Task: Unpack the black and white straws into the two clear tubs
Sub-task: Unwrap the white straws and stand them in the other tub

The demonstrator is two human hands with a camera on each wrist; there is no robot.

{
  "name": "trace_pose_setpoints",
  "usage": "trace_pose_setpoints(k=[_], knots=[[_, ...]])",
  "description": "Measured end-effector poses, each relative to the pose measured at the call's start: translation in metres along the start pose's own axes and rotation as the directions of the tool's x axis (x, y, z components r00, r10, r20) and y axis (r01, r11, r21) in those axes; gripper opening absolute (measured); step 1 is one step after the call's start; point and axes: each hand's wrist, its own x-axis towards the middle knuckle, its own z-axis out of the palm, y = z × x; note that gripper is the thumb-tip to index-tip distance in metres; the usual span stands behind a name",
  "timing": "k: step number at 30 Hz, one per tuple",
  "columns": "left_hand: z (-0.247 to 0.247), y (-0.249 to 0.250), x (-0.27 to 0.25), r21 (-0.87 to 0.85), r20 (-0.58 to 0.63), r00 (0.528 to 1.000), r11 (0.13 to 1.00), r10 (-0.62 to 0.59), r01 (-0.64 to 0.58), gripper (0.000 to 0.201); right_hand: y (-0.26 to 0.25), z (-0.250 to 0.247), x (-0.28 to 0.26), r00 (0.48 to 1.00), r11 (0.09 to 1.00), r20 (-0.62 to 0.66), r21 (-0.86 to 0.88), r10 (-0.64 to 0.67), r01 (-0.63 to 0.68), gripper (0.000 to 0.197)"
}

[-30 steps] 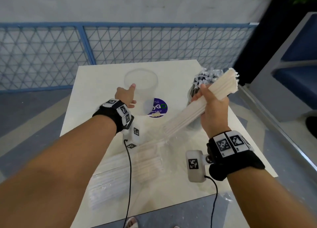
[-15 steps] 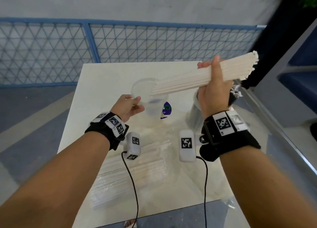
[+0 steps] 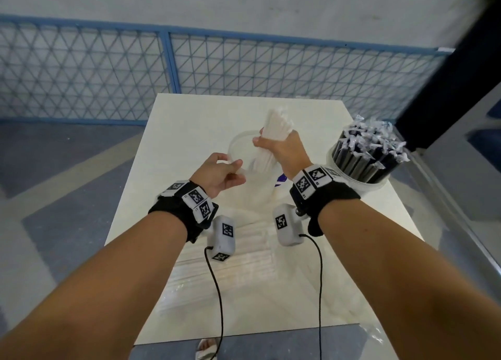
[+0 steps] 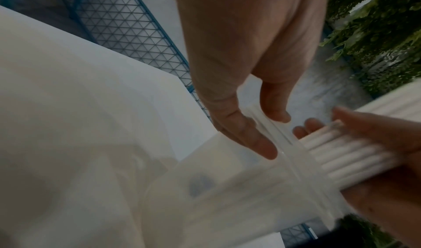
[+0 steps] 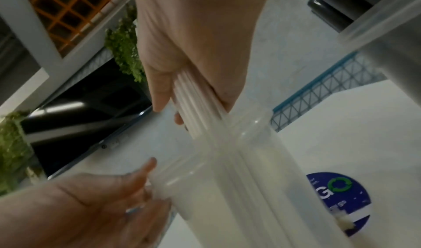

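Nearest the camera, a clear packet of white straws lies flat on the table, so there's more white stock to shift yet. Up from there, the left hand pinches the rim of the clear tub, thumb outside and finger over the lip, steadying it. And here's the change: a second ago the right hand had its bundle of white straws held out level in the air, away to the right; now it's swung upright and the lower ends are down inside that tub. The fist is clenched round the bundle's middle, tops poking above the knuckles. That, I'd say, puts the first white load almost home — only the letting-go is left. Whether the straw ends touch the tub's floor, can't tell. Beside the tub, a blue sticker on the tabletop. Further right, the second tub is packed with black straws standing upright in their crinkled wrappers.
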Motion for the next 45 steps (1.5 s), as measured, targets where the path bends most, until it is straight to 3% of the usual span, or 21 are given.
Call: trace_pose_setpoints(k=[2, 5, 10, 13, 16, 19, 22, 24, 25, 28, 30, 32, 35, 37, 41, 45], knots=[[-0.001, -0.001, -0.003, 0.012, 0.003, 1.0, 1.0, -0.004, 0.004, 0.03, 0.006, 0.001, 0.0, 0.998, 0.995, 0.009, -0.085, -0.056, 0.057, 0.036], [-0.001, -0.002, -0.003, 0.03, -0.019, 1.0, 1.0, 0.003, -0.002, 0.029, 0.008, -0.001, 0.0, 0.98, 0.978, -0.105, -0.14, -0.167, 0.151, 0.046], [-0.001, -0.003, -0.005, 0.023, -0.02, 1.0, 1.0, 0.005, -0.004, 0.031, 0.008, -0.008, -0.001, 0.951, 0.922, -0.14, -0.317, -0.276, 0.221, 0.05], [-0.001, -0.003, -0.005, 0.02, -0.024, 0.999, 0.999, 0.029, -0.029, 0.03, 0.006, -0.017, -0.001, 0.913, 0.879, -0.205, -0.409, -0.352, 0.247, 0.043], [-0.007, -0.006, -0.008, 0.084, -0.027, 0.998, 0.995, 0.064, -0.062, 0.034, 0.004, -0.031, -0.008, 0.838, 0.873, -0.335, -0.388, -0.432, 0.295, 0.028], [-0.015, -0.015, -0.012, 0.338, -0.072, 0.994, 0.94, 0.083, -0.054, 0.034, 0.014, -0.048, -0.019, 0.848, 0.93, -0.417, -0.3, -0.329, 0.213, 0.014], [-0.021, -0.032, -0.012, 0.667, -0.057, 0.985, 0.74, 0.165, -0.085, 0.028, 0.036, -0.061, -0.031, 0.921, 0.95, -0.354, -0.31, -0.159, 0.045, 0.004], [-0.024, -0.043, -0.014, 0.857, 0.057, 0.98, 0.495, 0.188, -0.145, 0.025, 0.052, -0.064, -0.04, 0.979, 0.934, -0.203, -0.347, 0.008, -0.08, 0.005], [-0.024, -0.048, -0.015, 0.916, 0.114, 0.984, 0.369, 0.136, -0.157, 0.028, 0.06, -0.063, -0.044, 0.987, 0.906, -0.105, -0.396, 0.118, -0.15, 0.003], [-0.023, -0.061, -0.018, 0.986, 0.163, 0.971, 0.002, -0.173, -0.166, 0.054, 0.081, -0.063, -0.057, 0.907, 0.77, 0.158, -0.597, 0.39, -0.227, 0.014], [-0.024, -0.071, -0.02, 0.977, 0.13, 0.949, -0.124, -0.286, -0.171, 0.049, 0.094, -0.063, -0.064, 0.853, 0.701, 0.222, -0.681, 0.472, -0.211, 0.015], [-0.03, -0.084, -0.021, 0.983, 0.152, 0.963, -0.068, -0.221, -0.17, 0.034, 0.104, -0.064, -0.069, 0.85, 0.676, 0.221, -0.71, 0.479, -0.196, 0.018], [-0.038, -0.094, -0.024, 0.961, 0.174, 0.984, 0.211, 0.037, -0.178, 0.014, 0.112, -0.062, -0.075, 0.882, 0.67, 0.241, -0.735, 0.404, -0.106, 0.026], [-0.04, -0.096, -0.026, 0.911, 0.204, 0.975, 0.347, 0.091, -0.223, 0.015, 0.114, -0.063, -0.076, 0.896, 0.661, 0.335, -0.748, 0.291, 0.064, 0.03], [-0.04, -0.091, -0.031, 0.838, 0.272, 0.953, 0.455, 0.134, -0.302, 0.025, 0.112, -0.062, -0.078, 0.865, 0.702, 0.49, -0.654, 0.109, 0.282, 0.039], [-0.037, -0.084, -0.034, 0.768, 0.315, 0.927, 0.518, 0.205, -0.376, 0.029, 0.104, -0.061, -0.08, 0.852, 0.698, 0.514, -0.647, 0.101, 0.307, 0.041]])
